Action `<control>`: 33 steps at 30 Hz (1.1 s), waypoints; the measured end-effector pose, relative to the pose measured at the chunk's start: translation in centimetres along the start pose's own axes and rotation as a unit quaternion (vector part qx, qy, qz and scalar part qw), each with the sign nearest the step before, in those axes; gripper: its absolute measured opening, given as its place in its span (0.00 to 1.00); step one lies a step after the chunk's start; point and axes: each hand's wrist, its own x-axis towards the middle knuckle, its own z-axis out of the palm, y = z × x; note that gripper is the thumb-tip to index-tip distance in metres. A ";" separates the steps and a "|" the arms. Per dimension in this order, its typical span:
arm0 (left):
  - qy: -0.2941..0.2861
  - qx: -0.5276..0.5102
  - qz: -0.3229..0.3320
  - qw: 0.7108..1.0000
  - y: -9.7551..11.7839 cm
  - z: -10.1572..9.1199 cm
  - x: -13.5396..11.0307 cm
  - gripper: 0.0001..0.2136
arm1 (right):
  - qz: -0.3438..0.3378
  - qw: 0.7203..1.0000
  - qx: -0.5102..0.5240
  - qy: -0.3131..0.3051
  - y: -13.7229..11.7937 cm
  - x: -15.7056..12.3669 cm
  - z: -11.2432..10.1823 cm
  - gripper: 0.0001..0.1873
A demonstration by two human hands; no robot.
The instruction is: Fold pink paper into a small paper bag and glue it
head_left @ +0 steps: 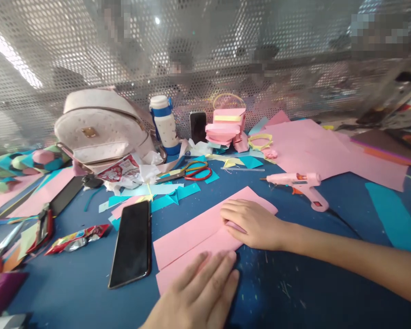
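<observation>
A folded sheet of pink paper (192, 237) lies slantwise on the blue table, with a seam running along its length where a flap is turned over. My left hand (202, 292) rests flat on its near part, fingers stretched out. Toward the right end my right hand (251, 224) has its fingers curled down on the paper at the fold; the fingertips are partly hidden. A pink hot glue gun (299, 182) lies on its side to the right of the paper, its cord running right under my forearm. Left of the paper lies a black smartphone (132, 244).
Red-handled scissors (197, 171) lie among blue paper scraps behind the paper. A white backpack (99, 123), a bottle (164, 123) and a pink paper model (226, 125) stand along the perforated panel (205, 55). Large pink sheets (304, 146) cover the back right. A snack wrapper (77, 238) lies left.
</observation>
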 end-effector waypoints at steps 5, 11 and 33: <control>-0.048 0.028 -0.014 0.998 1.4 1.9 -0.6 0.20 | 0.000 1.000 0.004 0.002 0.2 0.2 0.2 0.05; -0.061 0.012 -0.029 0.998 1.4 2.5 -1.0 0.20 | -0.007 1.000 -0.004 -0.006 0.3 0.3 0.4 0.07; -0.067 0.004 -0.060 0.996 1.3 3.1 -1.3 0.21 | -0.041 0.998 -0.018 -0.032 0.7 0.3 0.1 0.08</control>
